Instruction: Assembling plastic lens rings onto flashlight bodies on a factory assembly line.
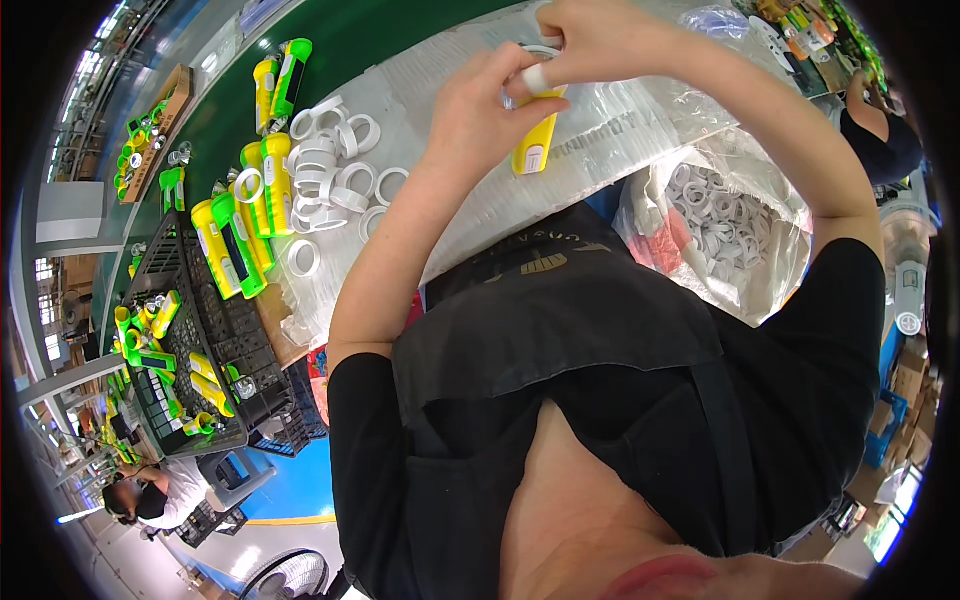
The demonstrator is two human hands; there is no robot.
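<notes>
Plastic-covered counter (465, 215); white rings (318, 180), crate (215, 345) leftward; sack (795, 240) rightward; left grip (478, 112), right grip (615, 42) pinching yellow torch (535, 148).

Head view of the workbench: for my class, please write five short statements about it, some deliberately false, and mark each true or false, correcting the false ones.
1. The left hand and right hand are both at a yellow, elongated plastic device. True.
2. The open, whitish plastic bag contains green devices. False: it contains white rings.
3. Loose white plastic rings lie left of the left forearm. True.
4. The black, mesh-sided plastic crate stands on the person's right. False: it stands on the left.
5. The person's apron is white. False: it is black.
</notes>
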